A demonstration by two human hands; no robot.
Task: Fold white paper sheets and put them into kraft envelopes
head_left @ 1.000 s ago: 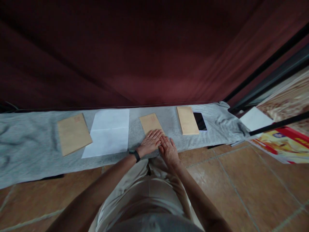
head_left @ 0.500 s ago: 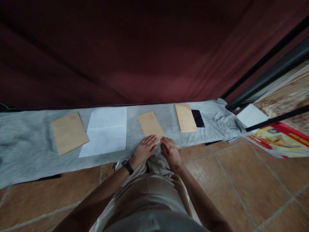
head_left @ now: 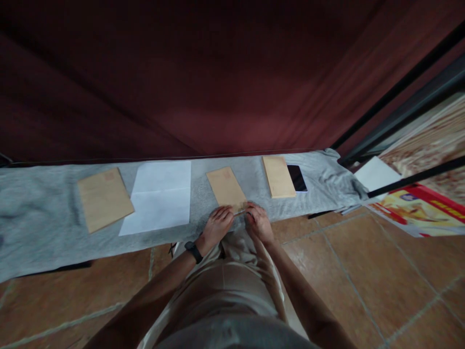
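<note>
A brown paper envelope point(head_left: 225, 186) lies slanted on the grey cloth in front of me, with a faint reddish mark near its far end. My left hand point(head_left: 219, 224) grips the left side of its near end, fingers close together on the paper. At the near right corner, my right hand point(head_left: 259, 223) has its fingers curled in and pinches the edge. A thin pale strip of the near edge shows between the two hands. My fingertips partly cover this end, so the fold there is hard to make out.
Left of the envelope lies a creased white sheet point(head_left: 160, 198), overlapped by a larger brown envelope point(head_left: 105, 199). To the right, a stack of brown envelopes point(head_left: 279, 177) partly covers a dark phone point(head_left: 297, 178). Grey cloth point(head_left: 43, 213) covers the narrow surface; a dark red curtain point(head_left: 203, 87) hangs behind.
My right hand has shifted slightly right, its fingers more curled at the envelope's corner. My left fingers have drawn back a little, showing more of the near edge.
</note>
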